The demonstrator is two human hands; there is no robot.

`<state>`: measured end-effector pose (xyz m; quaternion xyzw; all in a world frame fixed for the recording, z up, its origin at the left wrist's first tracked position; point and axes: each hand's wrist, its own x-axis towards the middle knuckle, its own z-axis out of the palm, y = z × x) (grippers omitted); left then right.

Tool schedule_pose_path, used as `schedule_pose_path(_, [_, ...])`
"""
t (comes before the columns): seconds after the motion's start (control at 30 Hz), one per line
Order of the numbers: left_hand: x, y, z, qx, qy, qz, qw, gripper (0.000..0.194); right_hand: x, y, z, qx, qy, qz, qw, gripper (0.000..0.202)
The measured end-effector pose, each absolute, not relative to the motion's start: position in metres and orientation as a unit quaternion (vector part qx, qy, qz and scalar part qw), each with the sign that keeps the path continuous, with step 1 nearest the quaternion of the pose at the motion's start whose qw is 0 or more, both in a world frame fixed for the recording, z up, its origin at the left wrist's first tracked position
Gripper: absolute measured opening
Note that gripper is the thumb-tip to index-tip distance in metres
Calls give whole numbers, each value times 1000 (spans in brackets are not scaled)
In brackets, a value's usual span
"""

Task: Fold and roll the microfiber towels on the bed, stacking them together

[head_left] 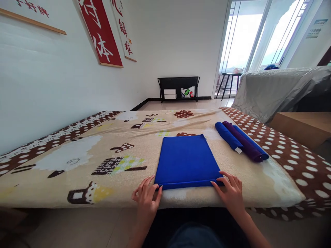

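A blue towel [186, 158] lies flat in a rectangle on the patterned blanket [144, 148], its near edge turned over into a narrow roll. My left hand [147, 191] pinches the near left corner of that edge between thumb and fingers. At the near right corner, my right hand [230, 187] has its thumb and fingers closed on the same edge. To the right rest three rolled towels side by side: a blue roll with a white tag [228, 136], a purple roll [243, 143] and another blue roll [264, 155] partly hidden behind it.
A black rack [178, 82] with a white box and a bag stands at the far wall. On the right are a sheet-covered piece of furniture [269, 86], a cardboard box [305, 127] and a dark stool [228, 84]. The wall [51, 86] borders the blanket's left side.
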<state>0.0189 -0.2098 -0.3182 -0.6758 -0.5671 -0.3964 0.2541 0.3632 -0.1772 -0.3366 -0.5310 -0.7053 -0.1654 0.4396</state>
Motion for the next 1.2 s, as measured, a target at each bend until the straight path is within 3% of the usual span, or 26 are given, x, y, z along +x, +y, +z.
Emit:
schedule_pose_path(0.1, [23, -213, -325, -691, -564, -370, 260, 20, 355, -179, -341, -522, -700, -197, 445, 13])
schedule_pose_path(0.2, [27, -216, -334, -735, -515, -358, 258, 47, 348, -182, -348, -473, -736, -181, 448, 25])
schedule_pose_path(0.27, [29, -216, -338, -754, -491, -354, 254, 55, 345, -183, -351, -440, -764, -154, 447, 35])
schedule_pose_path(0.43, [27, -217, -337, -765, -483, -359, 231, 59, 344, -187, -350, -429, -773, -129, 449, 41])
schedule_pose_path(0.63, [39, -224, -332, -777, -476, -352, 214, 56, 337, -189, -346, -449, -761, -123, 452, 33])
schedule_pose_path(0.93, [58, -230, -324, -864, -405, -236, 185, 68, 334, -189, -346, -455, -755, -126, 455, 30])
schedule_pose_path(1.2, [65, -229, -322, -868, -404, -211, 197, 69, 329, -191, -346, -454, -744, -124, 474, 26])
